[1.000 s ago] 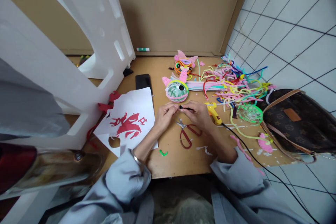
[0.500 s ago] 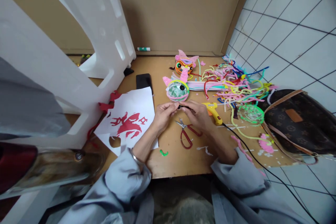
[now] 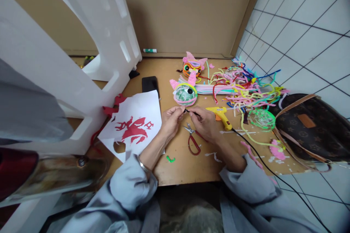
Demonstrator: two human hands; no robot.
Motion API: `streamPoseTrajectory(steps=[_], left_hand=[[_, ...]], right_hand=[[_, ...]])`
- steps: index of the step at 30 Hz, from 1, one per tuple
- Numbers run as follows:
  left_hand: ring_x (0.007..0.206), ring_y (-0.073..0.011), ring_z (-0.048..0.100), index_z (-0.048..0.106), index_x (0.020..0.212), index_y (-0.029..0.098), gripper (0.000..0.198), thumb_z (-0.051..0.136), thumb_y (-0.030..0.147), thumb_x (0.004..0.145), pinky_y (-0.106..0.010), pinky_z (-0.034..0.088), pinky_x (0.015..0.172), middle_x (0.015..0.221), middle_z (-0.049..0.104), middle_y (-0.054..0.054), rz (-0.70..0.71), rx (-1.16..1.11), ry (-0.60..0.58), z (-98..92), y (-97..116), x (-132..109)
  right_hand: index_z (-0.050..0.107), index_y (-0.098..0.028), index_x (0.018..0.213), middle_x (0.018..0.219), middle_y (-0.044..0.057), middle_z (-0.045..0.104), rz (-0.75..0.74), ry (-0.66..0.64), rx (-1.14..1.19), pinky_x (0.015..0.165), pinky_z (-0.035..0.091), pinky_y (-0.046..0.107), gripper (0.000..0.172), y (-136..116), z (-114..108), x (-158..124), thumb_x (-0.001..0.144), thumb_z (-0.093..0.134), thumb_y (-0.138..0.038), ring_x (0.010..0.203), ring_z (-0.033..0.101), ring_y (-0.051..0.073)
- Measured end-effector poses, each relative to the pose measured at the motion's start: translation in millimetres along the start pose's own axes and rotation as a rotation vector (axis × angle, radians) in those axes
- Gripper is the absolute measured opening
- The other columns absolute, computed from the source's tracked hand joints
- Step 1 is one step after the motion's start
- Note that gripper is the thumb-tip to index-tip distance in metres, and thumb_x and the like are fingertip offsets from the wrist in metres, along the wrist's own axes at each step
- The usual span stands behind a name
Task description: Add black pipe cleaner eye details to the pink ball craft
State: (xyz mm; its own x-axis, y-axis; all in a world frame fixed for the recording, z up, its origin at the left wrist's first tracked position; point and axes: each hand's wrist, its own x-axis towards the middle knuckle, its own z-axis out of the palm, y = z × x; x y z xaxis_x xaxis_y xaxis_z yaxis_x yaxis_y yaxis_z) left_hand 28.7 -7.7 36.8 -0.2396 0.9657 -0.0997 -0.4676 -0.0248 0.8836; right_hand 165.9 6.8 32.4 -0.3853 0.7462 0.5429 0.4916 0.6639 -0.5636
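Note:
My left hand (image 3: 172, 119) and my right hand (image 3: 203, 122) are close together over the table, each with its fingertips pinched. Between them is a small thin black piece (image 3: 186, 110), gripped at both ends and too small to make out fully. Just beyond sits a green and white ball-shaped head (image 3: 185, 94) with pink ears, a yellow and pink trim and one black and white eye. Below my hands lie red-handled scissors (image 3: 193, 143), blades toward the fingers, partly covered by my right hand. A yellow glue gun (image 3: 224, 118) lies right of my right hand.
An orange decorated head (image 3: 191, 68) stands behind. Tangled pipe cleaners (image 3: 246, 89) and a green ball (image 3: 261, 119) lie right, by a brown handbag (image 3: 311, 127). Left are white paper (image 3: 146, 107) with red cut-outs and a black phone (image 3: 150, 84). The glue gun's cord (image 3: 259, 156) runs off right.
My hands have drawn slightly apart, showing more of the black piece between them. My right hand has shifted a little, covering more of the scissors' handle. Other things stay put.

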Motion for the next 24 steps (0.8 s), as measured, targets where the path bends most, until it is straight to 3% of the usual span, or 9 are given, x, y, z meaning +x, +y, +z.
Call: streamPoseTrajectory(steps=[5, 10, 14, 19, 24], left_hand=[[0.05, -0.0055, 0.028, 0.049, 0.049, 0.016, 0.033, 0.074, 0.034, 0.06, -0.023, 0.022, 0.05, 0.048, 0.038, 0.006, 0.085, 0.079, 0.066, 0.9, -8, -2], [0.049, -0.0056, 0.03, 0.05, 0.051, 0.016, 0.032, 0.073, 0.035, 0.063, -0.023, 0.024, 0.05, 0.049, 0.039, 0.006, 0.082, 0.049, 0.087, 1.7, -12, -4], [0.049, -0.0051, 0.032, 0.049, 0.05, 0.016, 0.035, 0.075, 0.035, 0.063, -0.021, 0.027, 0.051, 0.049, 0.04, 0.006, 0.048, -0.01, 0.042, 3.0, -13, -6], [0.049, -0.0051, 0.033, 0.054, 0.051, 0.015, 0.034, 0.076, 0.037, 0.062, -0.022, 0.026, 0.05, 0.05, 0.043, 0.005, -0.027, -0.011, -0.041, 1.0, -14, -4], [0.049, -0.0051, 0.033, 0.061, 0.057, 0.013, 0.034, 0.08, 0.041, 0.059, -0.022, 0.024, 0.049, 0.051, 0.046, 0.004, -0.13, -0.04, -0.156, -3.6, -10, 0]], right_hand=[[0.065, -0.019, 0.093, 0.087, 0.006, 0.068, -0.006, 0.021, -0.051, 0.071, 0.047, 0.028, 0.022, -8, 0, 2, 0.089, 0.044, -0.014, 0.081, 0.063, 0.017], [0.063, -0.017, 0.107, 0.094, 0.007, 0.07, -0.018, -0.002, -0.168, 0.073, 0.047, 0.029, 0.022, -17, 2, -1, 0.092, 0.047, -0.02, 0.085, 0.065, 0.019], [0.065, -0.018, 0.106, 0.091, 0.007, 0.072, -0.019, 0.003, -0.208, 0.071, 0.048, 0.03, 0.021, -16, 3, -3, 0.092, 0.054, -0.029, 0.081, 0.066, 0.02], [0.069, -0.02, 0.097, 0.092, 0.005, 0.074, 0.014, 0.08, -0.05, 0.074, 0.051, 0.029, 0.015, -7, 4, -2, 0.09, 0.056, -0.025, 0.081, 0.068, 0.017], [0.071, -0.021, 0.094, 0.091, 0.005, 0.075, 0.03, 0.076, 0.007, 0.073, 0.053, 0.03, 0.015, -1, 3, 1, 0.086, 0.058, -0.024, 0.08, 0.069, 0.018]])
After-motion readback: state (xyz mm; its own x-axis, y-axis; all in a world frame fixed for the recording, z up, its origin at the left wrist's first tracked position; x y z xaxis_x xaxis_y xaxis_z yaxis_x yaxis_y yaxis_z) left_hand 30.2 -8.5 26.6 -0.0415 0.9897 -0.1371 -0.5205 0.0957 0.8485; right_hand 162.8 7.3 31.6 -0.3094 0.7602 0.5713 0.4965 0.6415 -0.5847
